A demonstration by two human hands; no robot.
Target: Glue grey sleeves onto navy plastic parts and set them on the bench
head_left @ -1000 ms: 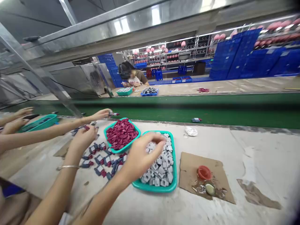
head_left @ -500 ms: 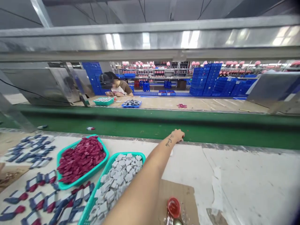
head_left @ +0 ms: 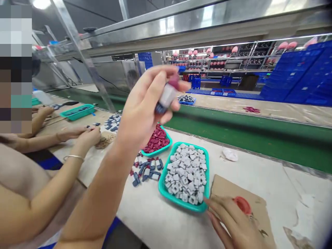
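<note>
Head camera, and the left hand is right up in front of the lens, fingers and thumb pinched on a small grey-white plastic piece with a maroon cap and a dark blue end. It is held high and tilted, probably so the join can be looked over. The right hand lies loose and flat on the torn brown cardboard sheet, gripping nothing. Its fingertips are just beside the corner of the teal plastic tray of grey blocks and close to the small round red cap.

A second teal tray, with maroon parts, sits behind the first. Both trays are side by side within reach, and a cluster of finished blue-and-maroon pieces is parked on the table to their left. At the left a co-worker's hands are close together over their own piece.

A second ago a hand was down in the grey blocks. Half a second ago an arm stretched out to the edge of the green conveyor belt — now that reach is over. The piece is up at eye level and the view has swung left.
</note>
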